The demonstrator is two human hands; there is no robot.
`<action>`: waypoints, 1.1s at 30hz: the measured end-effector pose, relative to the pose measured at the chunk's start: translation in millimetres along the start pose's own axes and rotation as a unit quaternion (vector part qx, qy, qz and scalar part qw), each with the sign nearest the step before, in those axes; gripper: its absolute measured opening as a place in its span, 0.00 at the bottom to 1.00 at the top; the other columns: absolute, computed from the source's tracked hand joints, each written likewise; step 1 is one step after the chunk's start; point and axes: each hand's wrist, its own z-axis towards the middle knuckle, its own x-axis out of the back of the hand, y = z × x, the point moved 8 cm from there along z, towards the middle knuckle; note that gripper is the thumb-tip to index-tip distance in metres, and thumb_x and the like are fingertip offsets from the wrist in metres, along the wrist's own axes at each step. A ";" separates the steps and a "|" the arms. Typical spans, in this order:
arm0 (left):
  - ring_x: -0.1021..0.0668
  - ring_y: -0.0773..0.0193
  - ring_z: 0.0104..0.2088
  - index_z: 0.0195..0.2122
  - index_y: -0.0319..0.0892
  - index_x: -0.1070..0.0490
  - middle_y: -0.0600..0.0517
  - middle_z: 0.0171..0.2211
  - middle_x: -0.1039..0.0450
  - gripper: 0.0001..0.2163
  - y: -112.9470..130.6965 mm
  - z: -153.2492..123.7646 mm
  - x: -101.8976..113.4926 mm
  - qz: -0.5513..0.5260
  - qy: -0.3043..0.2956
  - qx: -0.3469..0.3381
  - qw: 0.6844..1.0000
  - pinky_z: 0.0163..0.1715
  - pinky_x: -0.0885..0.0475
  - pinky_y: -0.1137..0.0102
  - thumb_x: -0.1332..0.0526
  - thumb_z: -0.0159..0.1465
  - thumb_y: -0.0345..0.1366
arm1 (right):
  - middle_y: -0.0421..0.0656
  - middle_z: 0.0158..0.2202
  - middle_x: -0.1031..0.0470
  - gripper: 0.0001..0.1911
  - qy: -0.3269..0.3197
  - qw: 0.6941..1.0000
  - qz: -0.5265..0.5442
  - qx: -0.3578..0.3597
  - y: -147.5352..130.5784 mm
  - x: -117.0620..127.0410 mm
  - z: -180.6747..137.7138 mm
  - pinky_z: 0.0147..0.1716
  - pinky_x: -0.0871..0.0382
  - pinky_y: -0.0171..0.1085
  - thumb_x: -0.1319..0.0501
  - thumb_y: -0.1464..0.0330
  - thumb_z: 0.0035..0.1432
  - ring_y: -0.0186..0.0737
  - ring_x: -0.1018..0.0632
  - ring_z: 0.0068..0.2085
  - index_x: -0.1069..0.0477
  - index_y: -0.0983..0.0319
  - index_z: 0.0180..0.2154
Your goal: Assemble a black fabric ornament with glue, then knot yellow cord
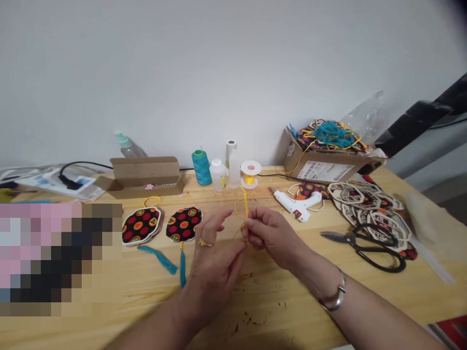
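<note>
A braided yellow cord (245, 201) stands upright above the table, with a thin loop at its left side. My right hand (270, 236) pinches its lower part between thumb and fingers. Beside it, my left hand (215, 255) has its thumb against the cord's lower end, touching the right fingertips; its upper fingers are bent and raised. What the left fingers grip behind the thumb is partly hidden. Just behind the hands is a spool of yellow cord (249, 179). Left of them lies a patterned black fabric piece (184, 224) with a teal tassel (183, 267).
Scissors (365, 245), a white glue gun (299, 204) and a pile of patterned pieces (379, 214) lie to the right. A full cardboard box (324, 167) stands behind. Teal thread (201, 167), bottles (218, 176) and an open narrow box (146, 177) line the wall.
</note>
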 end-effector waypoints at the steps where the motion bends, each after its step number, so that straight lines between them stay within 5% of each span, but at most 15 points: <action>1: 0.40 0.53 0.55 0.34 0.45 0.28 0.47 0.57 0.48 0.10 -1.5 0.0 -0.3 -0.033 -0.003 0.016 0.999 0.49 0.39 0.57 0.43 0.56 0.24 | 0.35 0.20 0.33 0.09 0.001 1.000 -0.007 0.000 -0.1 -0.2 -0.2 0.16 0.53 0.28 0.41 0.67 0.50 0.23 0.42 0.16 0.40 0.63 0.24; 4: 0.37 0.54 0.55 0.36 0.43 0.33 0.45 0.56 0.44 0.07 -15.0 0.2 -3.0 -0.186 -0.007 0.125 0.974 0.51 0.39 0.58 0.42 0.57 0.28 | 0.34 0.18 0.36 0.08 0.005 0.999 -0.036 -0.005 1.1 -0.5 -0.4 0.16 0.53 0.28 0.42 0.68 0.49 0.23 0.42 0.16 0.39 0.63 0.24; 7: 0.29 0.58 0.47 0.40 0.43 0.37 0.45 0.49 0.34 0.08 -31.7 -4.1 -17.7 -0.371 -0.034 0.272 0.887 0.45 0.34 0.64 0.43 0.58 0.33 | 0.34 0.17 0.37 0.07 0.002 0.997 -0.077 -0.003 2.9 -1.8 -0.5 0.17 0.50 0.28 0.41 0.68 0.49 0.24 0.41 0.17 0.38 0.63 0.24; 10: 0.25 0.63 0.36 0.44 0.43 0.38 0.51 0.33 0.27 0.12 -38.2 -11.3 -34.4 -0.438 -0.102 0.362 0.816 0.36 0.32 0.70 0.44 0.59 0.36 | 0.35 0.18 0.37 0.07 0.003 0.991 -0.130 0.010 4.4 -1.0 -0.2 0.19 0.46 0.29 0.42 0.68 0.49 0.27 0.37 0.20 0.38 0.63 0.23; 13: 0.28 0.67 0.26 0.44 0.43 0.35 0.57 0.22 0.31 0.12 -45.5 -14.6 -36.5 -0.397 -0.123 0.387 0.823 0.28 0.36 0.74 0.44 0.59 0.37 | 0.36 0.19 0.35 0.06 0.013 0.981 -0.193 0.028 4.0 2.6 0.1 0.21 0.43 0.30 0.42 0.69 0.49 0.28 0.36 0.21 0.36 0.63 0.23; 22: 0.30 0.66 0.27 0.34 0.44 0.24 0.55 0.27 0.26 0.08 -48.1 -4.8 -27.0 -0.320 -0.119 0.349 0.873 0.26 0.39 0.75 0.42 0.57 0.36 | 0.36 0.18 0.34 0.05 0.020 0.962 -0.269 0.046 -3.9 4.3 0.0 0.21 0.44 0.29 0.43 0.70 0.49 0.28 0.36 0.20 0.34 0.63 0.23; 33: 0.41 0.73 0.19 0.26 0.41 0.27 0.59 0.18 0.38 0.07 -52.2 -9.6 -35.3 -0.415 -0.145 0.398 0.805 0.18 0.47 0.77 0.39 0.54 0.38 | 0.35 0.16 0.35 0.06 -0.006 0.982 -0.188 0.012 -2.5 0.1 -1.3 0.17 0.48 0.28 0.41 0.68 0.48 0.26 0.39 0.17 0.35 0.63 0.23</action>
